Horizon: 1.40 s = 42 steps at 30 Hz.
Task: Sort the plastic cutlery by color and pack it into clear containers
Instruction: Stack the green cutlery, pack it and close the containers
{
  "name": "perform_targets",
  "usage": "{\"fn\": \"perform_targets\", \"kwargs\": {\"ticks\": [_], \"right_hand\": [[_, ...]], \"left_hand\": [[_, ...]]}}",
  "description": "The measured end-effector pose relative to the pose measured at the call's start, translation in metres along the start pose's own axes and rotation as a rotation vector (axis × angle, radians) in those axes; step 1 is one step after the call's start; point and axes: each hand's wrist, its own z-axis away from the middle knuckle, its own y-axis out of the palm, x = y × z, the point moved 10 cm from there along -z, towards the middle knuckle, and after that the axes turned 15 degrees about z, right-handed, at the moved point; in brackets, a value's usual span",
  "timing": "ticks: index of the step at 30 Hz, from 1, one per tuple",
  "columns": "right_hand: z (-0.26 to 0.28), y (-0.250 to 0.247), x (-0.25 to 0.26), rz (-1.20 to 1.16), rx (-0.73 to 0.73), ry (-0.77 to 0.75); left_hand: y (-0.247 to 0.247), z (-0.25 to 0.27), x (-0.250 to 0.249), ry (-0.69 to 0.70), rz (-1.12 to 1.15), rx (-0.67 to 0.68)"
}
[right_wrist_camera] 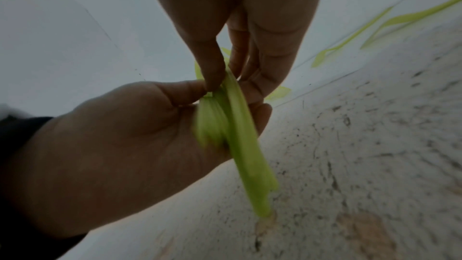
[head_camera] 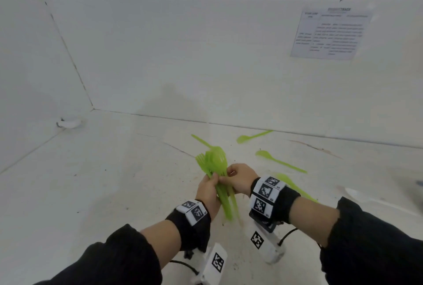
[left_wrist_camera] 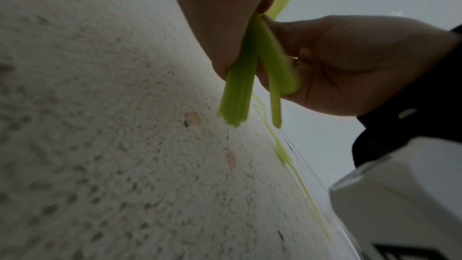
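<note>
Around my hands the white, speckled, scuffed surface (head_camera: 103,181) carries loose green cutlery: one spoon (head_camera: 253,136) near the back wall, another spoon (head_camera: 278,161) closer to me on the right, and a long green piece (head_camera: 295,185) partly hidden behind my right wrist band. A further green handle (head_camera: 201,140) sticks out behind the bundle. A printed sheet (head_camera: 329,33) hangs on the wall at the right; its text is too blurred to read. A small white fitting (head_camera: 68,122) sits in the left corner.

The bundle of green forks (head_camera: 216,170) is thin, translucent plastic, tines fanned upward and away from me, flat handles pointing down toward the surface, the lot held above it between my two hands.

My left hand (head_camera: 209,189) is curled round the handles, thumb pressing them against the fingers. My right hand (head_camera: 241,178) pinches the same bundle from the other side, thumb and fingers closed on it just below the tines.
</note>
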Motion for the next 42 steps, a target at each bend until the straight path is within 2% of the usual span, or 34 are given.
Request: {"fn": "perform_targets", "kwargs": {"ticks": [4,9,17,22,28,34,39,42], "right_hand": [[0.003,0.000,-0.011,-0.138,0.072,0.031],[0.009,0.003,-0.015,-0.315,0.090,0.004],[0.005,0.004,-0.026,-0.154,0.049,0.067],[0.007,-0.004,-0.032,-0.108,0.012,0.115],[0.008,-0.011,-0.032,-0.102,0.018,0.106],[0.011,-0.006,-0.033,-0.149,0.024,0.110],[0.014,-0.010,-0.033,-0.025,-0.042,0.083],[0.015,-0.003,-0.033,-0.074,-0.001,0.070]], "left_hand": [[0.007,-0.001,-0.001,0.020,-0.029,0.043],[0.016,0.004,0.003,-0.007,-0.105,0.102],[0.021,0.009,0.011,-0.081,-0.152,0.108],[0.015,0.010,0.012,-0.076,-0.197,0.050],[0.012,0.014,0.003,-0.032,-0.237,0.037],[0.009,0.017,0.008,-0.049,-0.258,0.044],[0.008,0.020,0.006,-0.044,-0.221,0.025],[0.007,0.021,0.008,-0.046,-0.245,0.018]]}}
